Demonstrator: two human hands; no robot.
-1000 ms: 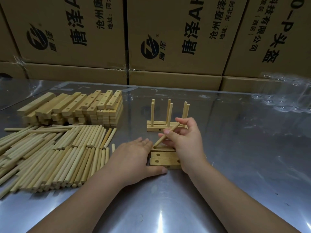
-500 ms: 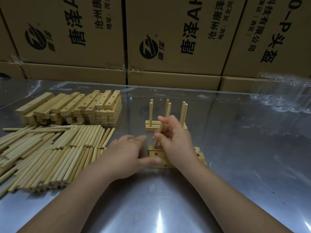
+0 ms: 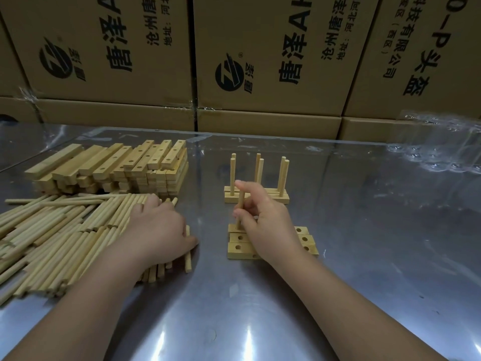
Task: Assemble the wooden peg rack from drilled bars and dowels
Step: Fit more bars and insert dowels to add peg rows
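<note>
Three drilled bars [image 3: 270, 243] lie side by side at desk [image 3: 364, 256] centre, holes up. Right hand [image 3: 265, 220] closed around one dowel [image 3: 240, 207], pinched upright between thumb and fingers, lower end at the leftmost hole of the far bar; whether it is seated, cannot tell. Finished rack [image 3: 256, 196] at 12 o'clock from the bars, just behind the hand, six pegs standing. Left hand [image 3: 158, 230] at 9 o'clock, palm down on the loose dowel heap [image 3: 57, 238], fingers curled over the sticks; any grip cannot be made out. Bar stack [image 3: 117, 168] at 10 o'clock. Cardboard boxes [image 3: 273, 61] line the far edge.
</note>
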